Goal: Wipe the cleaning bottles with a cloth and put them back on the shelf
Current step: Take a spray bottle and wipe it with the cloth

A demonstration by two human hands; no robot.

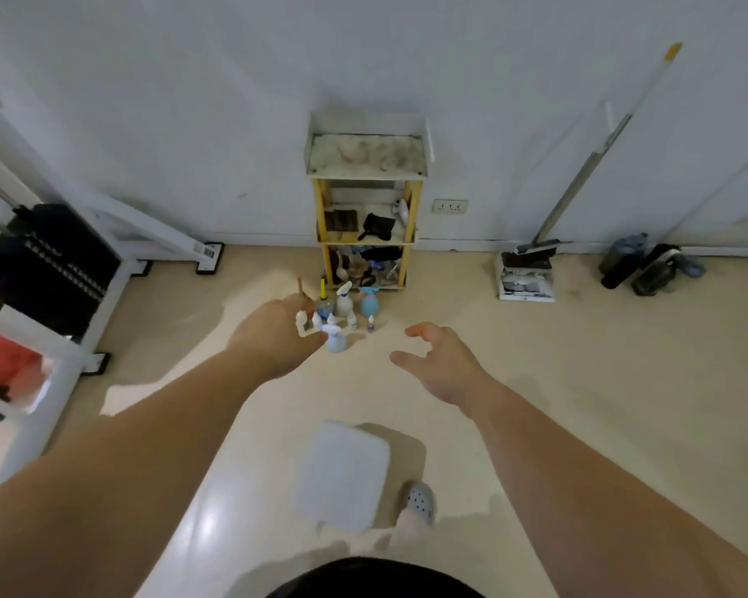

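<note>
Bottles (346, 310) are all bunched up on the floor right at the foot of the shelf (415, 217), standing upright with nozzles up, so none are back on it yet. The bit that matters: the pale blue spray bottle (334, 342) is the one furthest out from the shelf, and the left hand (277, 334) is basically on top of it, fingers pointing in at the cluster. I honestly can't tell if it's got hold of anything, since the fingertips overlap some small white bottles. The right hand (441, 360) hangs further out from the shelf and off to the right of the group, fingers loosely spread, holding nothing. So I'd guess left grabs from above. A white pad (342, 476) lies well back from the shelf, maybe the cloth, not sure.
</note>
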